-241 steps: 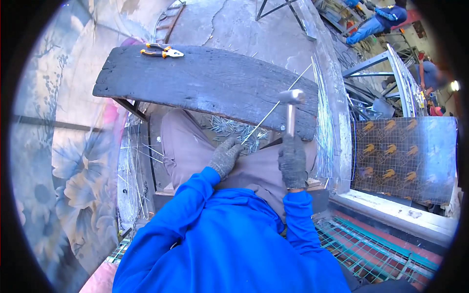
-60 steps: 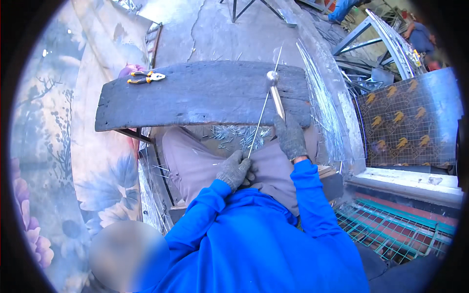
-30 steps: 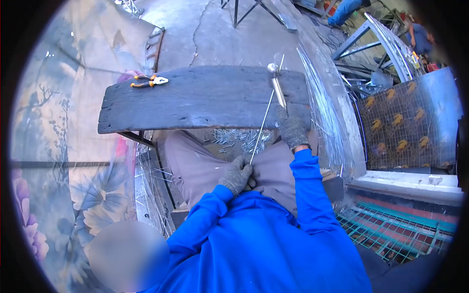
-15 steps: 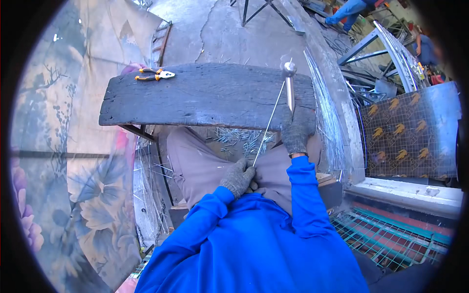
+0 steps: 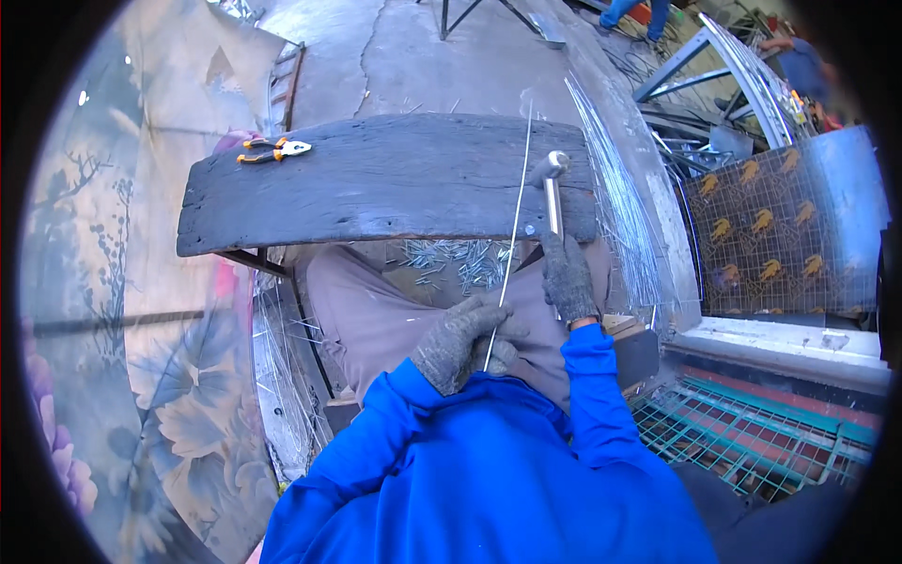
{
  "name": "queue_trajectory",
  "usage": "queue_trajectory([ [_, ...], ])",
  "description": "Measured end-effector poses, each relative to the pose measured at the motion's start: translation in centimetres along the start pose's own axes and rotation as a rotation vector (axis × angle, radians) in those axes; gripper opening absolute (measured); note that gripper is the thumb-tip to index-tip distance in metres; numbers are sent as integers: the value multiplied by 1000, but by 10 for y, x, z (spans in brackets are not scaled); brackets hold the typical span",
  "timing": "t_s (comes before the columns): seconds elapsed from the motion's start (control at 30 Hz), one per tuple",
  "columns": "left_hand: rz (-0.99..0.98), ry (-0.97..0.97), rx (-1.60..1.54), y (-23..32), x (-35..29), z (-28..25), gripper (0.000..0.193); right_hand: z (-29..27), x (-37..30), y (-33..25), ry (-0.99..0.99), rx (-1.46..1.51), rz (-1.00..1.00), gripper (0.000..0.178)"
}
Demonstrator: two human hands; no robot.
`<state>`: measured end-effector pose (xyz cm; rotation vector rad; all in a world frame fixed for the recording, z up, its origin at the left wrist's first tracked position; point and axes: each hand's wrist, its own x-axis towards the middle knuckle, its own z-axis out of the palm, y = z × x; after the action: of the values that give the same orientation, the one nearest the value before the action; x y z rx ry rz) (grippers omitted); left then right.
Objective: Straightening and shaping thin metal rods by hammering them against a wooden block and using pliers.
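My left hand point(image 5: 465, 343), in a grey knit glove, grips a thin straight metal rod point(image 5: 518, 216) above my lap. The rod slants up and away over the dark wooden bench point(image 5: 376, 179), its far tip near the bench's far edge. In my right hand point(image 5: 568, 282), also gloved, is the handle of a hammer point(image 5: 552, 193). The hammer's head is over the right part of the bench, just right of the rod and apart from it. Pliers point(image 5: 272, 150) with orange and black handles lie at the bench's far left.
Several short cut metal pieces point(image 5: 456, 263) lie on the floor under the bench. A bundle of long thin rods point(image 5: 615, 202) runs along the bench's right end. A patterned cloth point(image 5: 178, 282) hangs at left. A green wire rack point(image 5: 752, 437) is at lower right; another person point(image 5: 799, 70) is far right.
The rod's far tip has moved farther across the bench and stands more upright in view. My right hand and the hammer have drawn back toward me. My left hand appears raised.
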<state>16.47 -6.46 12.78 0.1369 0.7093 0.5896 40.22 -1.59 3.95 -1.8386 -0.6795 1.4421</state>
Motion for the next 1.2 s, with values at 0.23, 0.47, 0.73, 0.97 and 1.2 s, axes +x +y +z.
queue_trajectory([
  [0.23,39,-321,-269,37,-1,46,25,22,3,9,158,-474,-590,44],
  [0.47,114,-219,-321,60,-4,88,30,-1,73,93,-35,-411,-710,49],
  [0.73,77,-286,-195,53,13,53,27,5,56,87,106,-428,-833,55],
  [0.97,-76,142,142,-4,39,-13,19,2,48,78,210,-676,-781,48],
  [1.2,105,148,547,-34,53,-54,15,19,12,32,92,-92,-366,35],
])
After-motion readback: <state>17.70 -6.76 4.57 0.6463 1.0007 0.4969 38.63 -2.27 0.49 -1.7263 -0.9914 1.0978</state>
